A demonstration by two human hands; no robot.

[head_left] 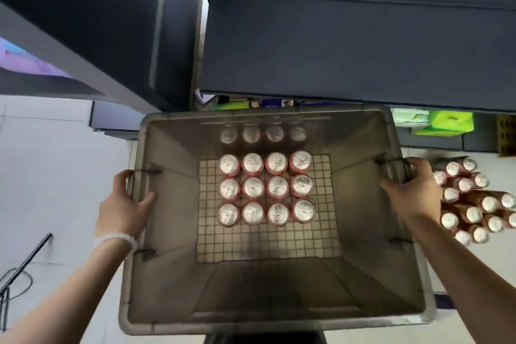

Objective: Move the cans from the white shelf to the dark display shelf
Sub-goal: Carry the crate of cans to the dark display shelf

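I look straight down into a deep grey plastic crate [173,274]. Several red cans with silver tops [266,188] stand upright in neat rows on its grid floor, toward the far side. My left hand [125,205] grips the crate's left rim, thumb outside and fingers inside. My right hand [413,186] grips the right rim at a dark handle loop. The dark display shelf [357,45] spreads just beyond the crate's far edge. A white bracelet sits on my left wrist.
More red cans [472,201] lie stacked on their sides on the floor to the right of the crate. Green and white packages [444,123] sit under the dark shelf. A dark panel [92,17] slants at upper left. White tiled floor lies left.
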